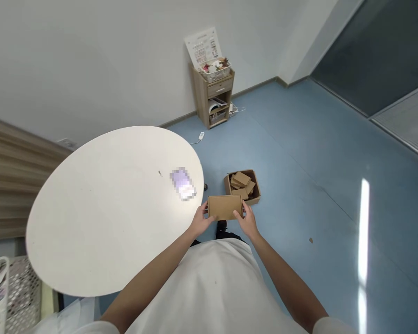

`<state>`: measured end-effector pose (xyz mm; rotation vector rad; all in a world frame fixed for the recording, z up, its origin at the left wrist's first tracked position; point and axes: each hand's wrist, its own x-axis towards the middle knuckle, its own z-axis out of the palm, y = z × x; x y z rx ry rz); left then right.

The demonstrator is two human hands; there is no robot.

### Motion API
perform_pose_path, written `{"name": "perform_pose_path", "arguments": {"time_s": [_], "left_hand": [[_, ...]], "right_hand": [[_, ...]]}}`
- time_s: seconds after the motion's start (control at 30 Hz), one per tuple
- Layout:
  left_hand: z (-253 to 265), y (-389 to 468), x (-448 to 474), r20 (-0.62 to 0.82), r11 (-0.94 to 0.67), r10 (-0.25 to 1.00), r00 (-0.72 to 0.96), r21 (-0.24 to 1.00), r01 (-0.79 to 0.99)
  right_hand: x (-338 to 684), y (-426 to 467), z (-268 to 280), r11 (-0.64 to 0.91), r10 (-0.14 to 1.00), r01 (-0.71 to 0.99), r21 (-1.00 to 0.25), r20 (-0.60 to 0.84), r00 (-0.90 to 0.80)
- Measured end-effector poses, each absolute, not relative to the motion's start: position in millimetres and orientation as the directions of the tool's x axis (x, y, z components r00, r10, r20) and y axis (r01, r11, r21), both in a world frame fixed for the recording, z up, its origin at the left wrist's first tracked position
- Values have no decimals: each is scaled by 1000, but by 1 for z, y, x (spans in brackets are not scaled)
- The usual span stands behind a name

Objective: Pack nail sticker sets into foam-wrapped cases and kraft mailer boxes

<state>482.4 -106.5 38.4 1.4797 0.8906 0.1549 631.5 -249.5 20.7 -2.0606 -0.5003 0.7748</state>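
Note:
A flat brown cardboard box (225,207) is held level in front of my body, between both hands. At its left end my left hand (201,221) grips it, thumb along the near edge and fingers behind the side. My right hand (247,221) has hold of the opposite end in the same way. Below and just beyond it, an open carton (257,185) on the floor contains several smaller brown boxes (242,179). The held box overlaps the carton's near side in view.
To the left stands a white oval table (101,199) bearing a blurred-out purple rectangle (183,183) and a tiny dark item (160,173). A wooden cabinet (202,95) with a white basket (218,73) stands by the wall. A white power strip (201,136) and a brown scrap (311,240) lie on the floor.

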Motion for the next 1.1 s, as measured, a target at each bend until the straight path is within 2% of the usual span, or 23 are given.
{"name": "perform_pose_path", "arguments": {"time_s": [0.23,0.33,0.5,0.63,0.73,0.8,0.97,1.1], "left_hand": [[11,-125,581,-509,141,428,747,854,501],[9,-132,614,-478,127,391,786,874,469],[9,-136,632,-418,67,382,825,902,426],[4,-127,595,-502,51,455,735,839,541],[5,-118,554,-560,118,494,665,801,587],[10,-113,528,-577,178,520,630,795,580],[31,-103,469,-579,294,608,543,799,524],[49,-95,418,-556,363,694,457,819,445]], "right_hand": [[697,-289,-6,-509,460,-164,-845,-428,778],[724,-297,-12,-495,446,-138,-858,-387,807],[748,-304,-23,-635,336,-100,-766,-391,857],[721,-313,-46,-633,386,-97,-768,-422,820],[686,-317,-61,-642,440,-184,-744,-554,707],[666,-315,-65,-637,483,-192,-746,-581,655],[643,-281,-49,-584,599,-78,-808,-495,630],[625,-230,-17,-461,728,11,-887,-371,577]]}}
